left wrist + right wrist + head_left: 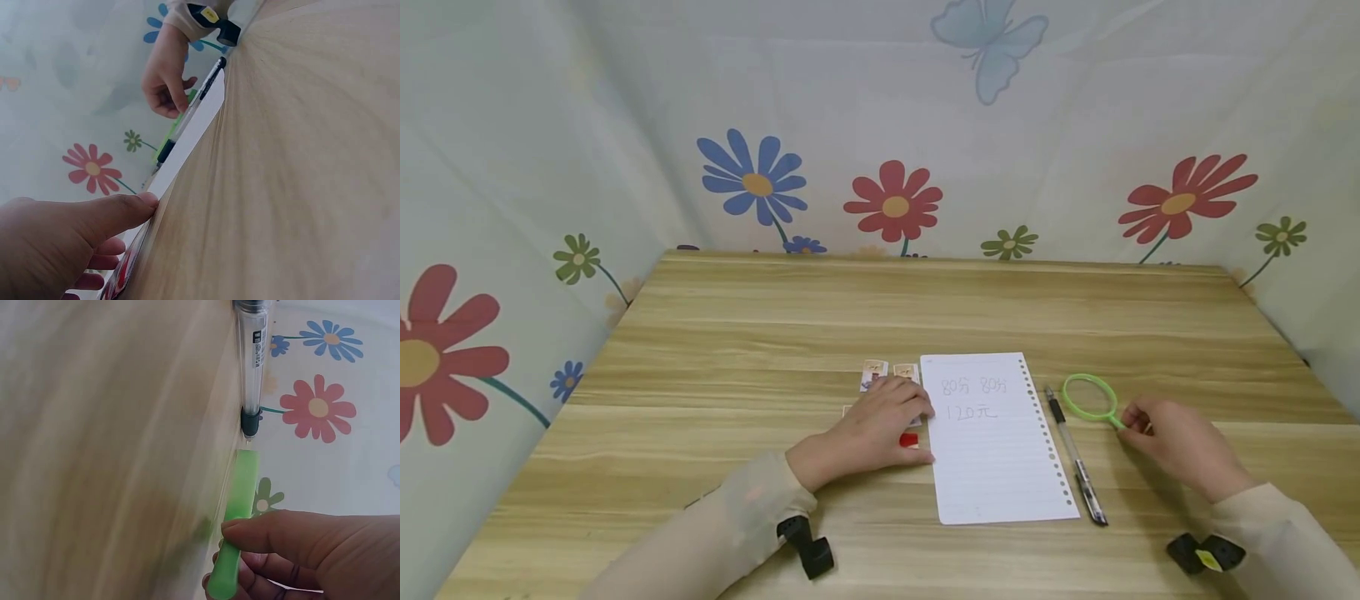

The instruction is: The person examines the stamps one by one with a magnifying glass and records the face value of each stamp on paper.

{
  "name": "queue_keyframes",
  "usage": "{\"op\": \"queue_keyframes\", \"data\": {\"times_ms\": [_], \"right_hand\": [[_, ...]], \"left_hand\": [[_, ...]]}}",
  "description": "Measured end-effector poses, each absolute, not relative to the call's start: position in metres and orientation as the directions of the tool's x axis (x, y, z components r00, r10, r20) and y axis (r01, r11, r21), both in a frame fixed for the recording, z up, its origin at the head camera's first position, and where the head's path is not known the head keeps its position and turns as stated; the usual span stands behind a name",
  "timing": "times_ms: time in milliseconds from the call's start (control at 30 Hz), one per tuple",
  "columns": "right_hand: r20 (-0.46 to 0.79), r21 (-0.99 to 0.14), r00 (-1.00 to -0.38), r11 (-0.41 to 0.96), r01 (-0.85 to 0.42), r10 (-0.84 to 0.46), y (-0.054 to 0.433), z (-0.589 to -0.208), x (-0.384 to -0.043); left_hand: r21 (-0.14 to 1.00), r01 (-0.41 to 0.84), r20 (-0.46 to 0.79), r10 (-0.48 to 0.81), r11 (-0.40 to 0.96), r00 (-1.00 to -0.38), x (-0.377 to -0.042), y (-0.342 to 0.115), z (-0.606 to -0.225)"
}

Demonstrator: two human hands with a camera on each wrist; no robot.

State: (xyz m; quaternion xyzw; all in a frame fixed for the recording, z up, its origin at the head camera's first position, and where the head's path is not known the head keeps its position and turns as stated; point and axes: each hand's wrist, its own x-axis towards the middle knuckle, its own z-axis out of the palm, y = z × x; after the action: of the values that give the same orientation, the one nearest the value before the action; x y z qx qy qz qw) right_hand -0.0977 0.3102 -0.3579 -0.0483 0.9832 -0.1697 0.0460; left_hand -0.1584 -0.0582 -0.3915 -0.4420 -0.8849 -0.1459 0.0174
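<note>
While the head view alone shows handwriting [972,412], the right hand [1183,442] pinches a magnifier [1090,397], left hand [871,425] spread.

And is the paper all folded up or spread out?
Spread out: the paper lies flat on the table, its writing and row of holes facing up.

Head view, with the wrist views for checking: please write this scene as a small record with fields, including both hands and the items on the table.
Left hand: the left hand rests over small printed pieces, fingertips at the paper's edge
Right hand: the right hand pinches the handle of a green magnifying glass
Paper: lined sheet, holes along one side, handwriting near the top
Pen: pen lying between paper and magnifying glass
Surface: wood-grain table
Backdrop: flower-printed cloth
</note>
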Motion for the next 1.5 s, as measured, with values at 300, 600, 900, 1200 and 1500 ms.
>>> {"op": "queue_keyframes", "data": {"times_ms": [300,600,900,1200,1500], "right_hand": [[-0.071,-0.338,-0.990,0.937,-0.093,-0.124,0.312,-0.361,-0.099],[-0.095,-0.360,-0.988,0.930,-0.080,-0.122,0.315,-0.355,-0.099],[0.005,-0.367,-0.975,0.906,-0.208,-0.222,0.304,-0.342,-0.098],[0.052,-0.393,-0.942,0.861,-0.324,-0.331,0.286,-0.340,-0.103],[0.020,-0.413,-0.912,0.827,-0.381,-0.410,0.273,-0.344,-0.109]], "left_hand": [[0.244,0.780,0.142,0.775,0.576,-0.616,-0.159,-0.058,-0.391],[0.245,0.780,0.130,0.777,0.576,-0.615,-0.158,-0.057,-0.391],[0.236,0.785,0.137,0.780,0.573,-0.611,-0.158,-0.057,-0.391],[0.229,0.786,0.136,0.781,0.574,-0.609,-0.157,-0.057,-0.391],[0.186,0.816,0.162,0.802,0.548,-0.575,-0.160,-0.059,-0.392]]}}
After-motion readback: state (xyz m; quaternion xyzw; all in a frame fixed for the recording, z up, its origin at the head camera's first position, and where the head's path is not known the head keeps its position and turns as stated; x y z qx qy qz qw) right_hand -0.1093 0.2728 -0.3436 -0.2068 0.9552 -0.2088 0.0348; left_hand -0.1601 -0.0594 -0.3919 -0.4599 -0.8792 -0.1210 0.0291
